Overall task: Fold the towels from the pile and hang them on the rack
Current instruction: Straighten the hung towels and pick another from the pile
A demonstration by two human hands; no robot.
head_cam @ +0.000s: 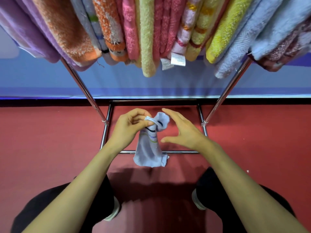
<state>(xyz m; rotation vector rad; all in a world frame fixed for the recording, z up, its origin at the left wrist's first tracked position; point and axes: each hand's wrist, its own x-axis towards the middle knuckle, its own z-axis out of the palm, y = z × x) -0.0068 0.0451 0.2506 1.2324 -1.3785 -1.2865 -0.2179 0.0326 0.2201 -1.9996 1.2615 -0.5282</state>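
The left hand (129, 127) pinches the bunched top of a small pale lilac towel (148, 153) between thumb and curled fingers. The cloth hangs down from that grip, and thin dark, purple and green stripes show just below the fingers. Its lower hem drapes in front of the near bar of the rack's base frame (181, 152).

The right hand (183, 132) is spread with its fingers straight, just beside the towel's top corner and holding nothing.

Both hands are low over the red floor (50, 140), inside the chrome rack (225, 96), whose two slanted poles rise on either side. Above, a packed row of hung towels (148, 39) fills the top rail edge to edge — purple, orange, pink, yellow, light blue. Behind is a blue wall panel (126, 81). Black trouser legs (207, 182) show at the bottom.
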